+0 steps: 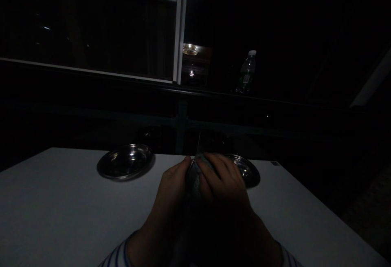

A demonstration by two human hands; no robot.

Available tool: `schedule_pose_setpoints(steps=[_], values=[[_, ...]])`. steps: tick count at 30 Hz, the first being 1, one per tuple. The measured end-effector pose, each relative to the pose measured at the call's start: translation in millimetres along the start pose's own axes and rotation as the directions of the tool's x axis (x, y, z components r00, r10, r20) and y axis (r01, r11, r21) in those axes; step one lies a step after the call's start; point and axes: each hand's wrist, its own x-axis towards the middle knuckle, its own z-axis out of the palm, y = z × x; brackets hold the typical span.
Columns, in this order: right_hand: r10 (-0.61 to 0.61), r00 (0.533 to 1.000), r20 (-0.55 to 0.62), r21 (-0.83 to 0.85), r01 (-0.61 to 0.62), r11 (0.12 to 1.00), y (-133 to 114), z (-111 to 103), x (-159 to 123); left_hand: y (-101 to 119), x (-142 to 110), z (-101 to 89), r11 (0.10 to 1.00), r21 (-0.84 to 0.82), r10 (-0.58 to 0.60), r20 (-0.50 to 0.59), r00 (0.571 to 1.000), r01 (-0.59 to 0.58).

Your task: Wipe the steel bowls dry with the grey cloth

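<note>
Over the white table [91, 214], both hands meet in front of me. My right hand [224, 181] is closed on a grey cloth [198, 177], its fingers bent over the top. My left hand [172, 181] is closed beside it, thumb up, on a thin light-rimmed object [192, 163] seen nearly edge-on. The cloth presses against that object. Its kind is hidden by the hands and the dark. A shiny steel plate [125, 162] lies on the table at the left. Behind my right hand is another steel plate [247, 172], partly covered by the fingers.
The room is very dark. Beyond the table's far edge are a white-framed window [179, 30] and a ledge [207, 93]. A plastic bottle [247, 71] with a white cap stands upright near the ledge. A small dark patch [275, 163] marks the table's far right corner.
</note>
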Motion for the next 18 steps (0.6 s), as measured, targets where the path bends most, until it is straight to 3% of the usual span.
schedule_pose_setpoints(steps=[8,18], values=[[-0.125,0.992,-0.031,0.058,0.127,0.990,-7.1,5.9,-1.6,-3.0,5.9,-4.9,0.998,-0.053,0.017,-0.011,1.000,-0.017],[-0.028,0.998,-0.061,-0.017,0.027,0.999,-6.1,-2.3,1.4,1.1,-1.2,1.6,1.000,-0.016,-0.021,-0.064,0.998,0.020]])
